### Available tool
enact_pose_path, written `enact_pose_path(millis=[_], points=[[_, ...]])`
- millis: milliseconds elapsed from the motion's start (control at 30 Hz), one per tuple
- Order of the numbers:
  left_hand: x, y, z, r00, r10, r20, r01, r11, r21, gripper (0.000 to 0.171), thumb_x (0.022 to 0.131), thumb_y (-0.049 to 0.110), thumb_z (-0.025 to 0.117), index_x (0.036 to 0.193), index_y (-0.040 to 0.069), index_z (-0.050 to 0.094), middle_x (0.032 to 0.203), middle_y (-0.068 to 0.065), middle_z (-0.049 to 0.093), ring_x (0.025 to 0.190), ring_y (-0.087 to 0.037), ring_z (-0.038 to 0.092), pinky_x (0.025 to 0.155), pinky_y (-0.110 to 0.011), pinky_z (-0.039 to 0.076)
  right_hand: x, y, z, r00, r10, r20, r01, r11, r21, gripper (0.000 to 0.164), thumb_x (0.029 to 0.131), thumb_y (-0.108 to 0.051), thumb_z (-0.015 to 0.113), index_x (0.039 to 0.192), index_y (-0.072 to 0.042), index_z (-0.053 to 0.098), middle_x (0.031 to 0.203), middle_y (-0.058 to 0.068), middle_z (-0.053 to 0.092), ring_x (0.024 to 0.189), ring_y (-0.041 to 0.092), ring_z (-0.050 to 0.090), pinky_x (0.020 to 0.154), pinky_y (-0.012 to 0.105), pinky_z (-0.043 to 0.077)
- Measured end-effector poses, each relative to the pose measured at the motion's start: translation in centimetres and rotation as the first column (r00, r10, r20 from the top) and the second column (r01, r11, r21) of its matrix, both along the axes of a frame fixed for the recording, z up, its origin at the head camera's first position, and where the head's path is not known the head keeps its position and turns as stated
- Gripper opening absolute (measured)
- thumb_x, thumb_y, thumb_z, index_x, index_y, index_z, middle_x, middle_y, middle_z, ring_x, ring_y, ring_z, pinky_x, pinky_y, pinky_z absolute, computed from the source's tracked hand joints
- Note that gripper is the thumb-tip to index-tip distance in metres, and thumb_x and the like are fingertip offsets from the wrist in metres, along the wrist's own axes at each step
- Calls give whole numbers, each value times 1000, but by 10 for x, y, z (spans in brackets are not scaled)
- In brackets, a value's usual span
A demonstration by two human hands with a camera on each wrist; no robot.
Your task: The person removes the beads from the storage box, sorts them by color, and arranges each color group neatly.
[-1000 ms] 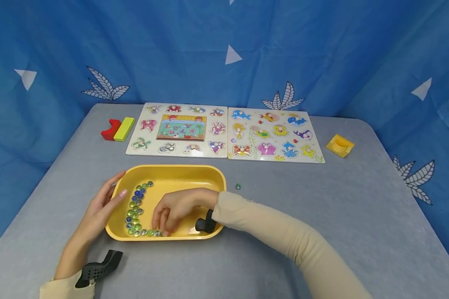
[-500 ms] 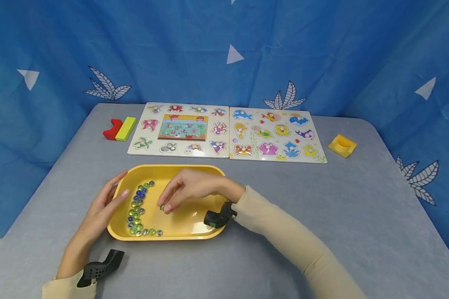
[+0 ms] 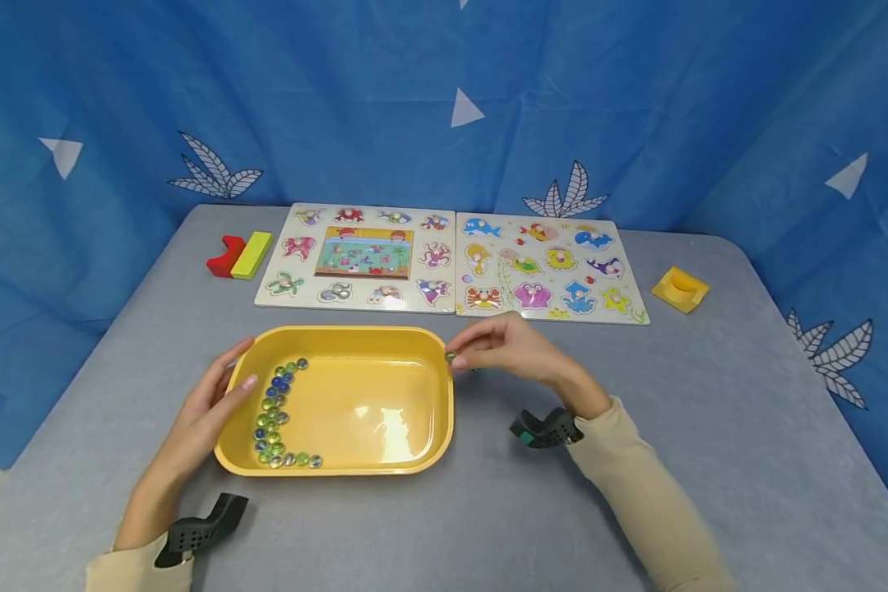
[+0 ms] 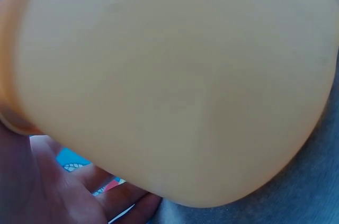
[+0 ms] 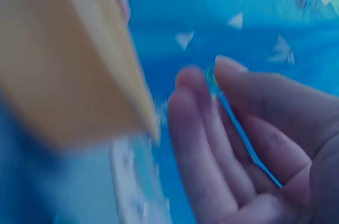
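Note:
A yellow tray (image 3: 340, 403) lies on the grey table, with several green, blue and clear glass marbles (image 3: 277, 382) in a curved line along its left and lower left. My left hand (image 3: 200, 415) holds the tray's left end, thumb over the rim and fingers outside; the left wrist view is mostly filled by the tray's outer wall (image 4: 175, 91). Just at the right rim, my right hand (image 3: 509, 349) pinches a greenish glass marble (image 3: 450, 358) between thumb and fingertips. That marble (image 5: 211, 80) shows between the fingers in the right wrist view. A second marble (image 3: 476, 369) sits on the table, mostly hidden by this hand.
Two knobbed sea-animal puzzle boards (image 3: 437, 284) lie side by side behind the tray. A red block (image 3: 225, 256) and a lime block (image 3: 252, 255) are at back left, a yellow block (image 3: 680, 289) at back right. A blue curtain (image 3: 385, 99) hangs behind the table.
My right hand has picked a marble from the tray's lower row, lifted it and carried it right to the right rim. The left hand stays on the tray.

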State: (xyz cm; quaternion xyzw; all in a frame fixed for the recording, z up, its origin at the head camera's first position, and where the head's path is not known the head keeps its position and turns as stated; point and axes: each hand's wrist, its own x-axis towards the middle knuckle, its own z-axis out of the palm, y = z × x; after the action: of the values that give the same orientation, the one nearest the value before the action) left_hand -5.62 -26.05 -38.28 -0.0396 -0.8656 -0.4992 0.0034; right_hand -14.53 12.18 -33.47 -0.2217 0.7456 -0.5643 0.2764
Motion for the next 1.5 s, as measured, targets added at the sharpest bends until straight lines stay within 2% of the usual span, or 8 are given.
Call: enact_pose_path(millis=[100,200,367,500,800,1067,1233,1500], points=[[0,0,0,1000,5,4,-5,1000,-3,52,95,21,43,144,24,23,128,5,44,100,9,48,77,-4,40,3,23,-13,989,-118,-89,128,985,117,28,80,-26,68,103,-9,67,96,5,69,88,19,65,80,31,50],[0,0,0,1000,7,7,-7,1000,-6,52,96,21,43,144,24,22,131,-3,44,102,10,46,78,-4,39,6,40,-28,966,-176,-191,215,954,208,25,81,-27,67,100,-12,68,94,5,68,85,18,64,76,30,50],[-2,0,0,1000,2,9,-2,1000,-8,53,95,21,43,144,24,22,134,-17,40,102,10,46,77,-4,39,9,51,-47,926,-185,-329,291,905,311,14,81,-23,68,94,-17,70,86,1,67,75,12,59,67,26,46],[-3,2,1,1000,-4,23,4,1000,1,53,96,22,43,144,25,21,135,-20,38,102,10,45,78,-4,39,11,51,-57,904,-192,-382,324,891,318,10,79,-18,69,89,-17,70,79,0,65,68,12,55,60,23,44],[-1,0,1,1000,-15,5,15,999,29,53,95,19,43,144,23,22,130,7,43,103,10,47,78,-5,40,13,42,-65,844,-211,-493,380,884,273,8,79,-17,69,86,-18,72,81,-3,65,70,8,56,63,21,46],[0,0,0,1000,-8,2,8,1000,12,53,95,20,44,144,24,22,131,6,42,105,10,44,79,-3,38,13,40,-64,838,-199,-508,377,884,277,11,78,-17,70,89,-17,72,84,-2,66,72,7,56,65,20,47],[0,0,0,1000,-4,3,4,1000,6,54,95,20,44,144,23,22,129,8,42,105,10,45,78,-3,38,13,41,-62,849,-181,-496,359,887,291,13,79,-16,70,91,-16,72,85,-2,66,72,8,56,65,20,47],[2,2,0,1000,-2,14,2,1000,0,54,95,21,44,144,23,21,130,-2,43,103,9,46,77,-4,39,17,52,-44,864,-163,-477,321,907,273,25,83,-19,65,106,-9,67,99,4,65,84,12,59,76,29,49]])
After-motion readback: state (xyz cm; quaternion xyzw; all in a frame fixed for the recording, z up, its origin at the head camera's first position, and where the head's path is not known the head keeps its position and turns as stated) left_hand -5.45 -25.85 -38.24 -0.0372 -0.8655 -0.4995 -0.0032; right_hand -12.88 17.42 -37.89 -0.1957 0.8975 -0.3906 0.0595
